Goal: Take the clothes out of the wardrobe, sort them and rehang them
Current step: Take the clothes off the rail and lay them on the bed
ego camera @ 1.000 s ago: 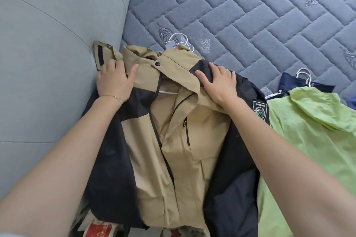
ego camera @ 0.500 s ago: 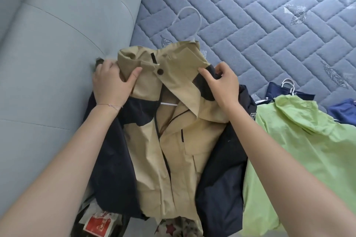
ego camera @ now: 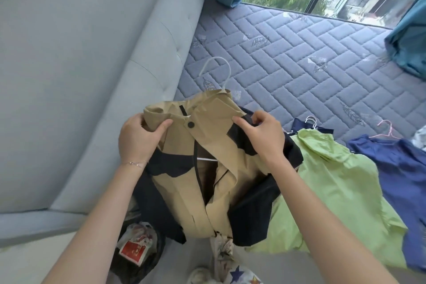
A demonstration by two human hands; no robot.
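Observation:
A tan and black jacket (ego camera: 214, 168) hangs on a white hanger (ego camera: 217, 69) whose hook sticks up above the collar. I hold the jacket lifted over the near edge of the bed. My left hand (ego camera: 138, 138) grips the left side of the collar. On the right side, at the shoulder, my right hand (ego camera: 265, 134) pinches the collar fabric. A light green garment (ego camera: 334, 184) lies on the mattress to the right, with a dark blue garment (ego camera: 405, 173) on a pink hanger (ego camera: 387, 130) beside it.
The quilted blue-grey mattress (ego camera: 299, 57) stretches toward a window with teal curtains (ego camera: 405, 41). A padded grey headboard (ego camera: 92, 53) rises on the left. A navy item on white hangers (ego camera: 311, 120) lies behind the green garment. A bag with red print (ego camera: 134, 251) sits below.
Both hands have lifted the jacket off the mattress by its collar and moved closer to the collar opening. The view has tilted up, showing the window and more garments.

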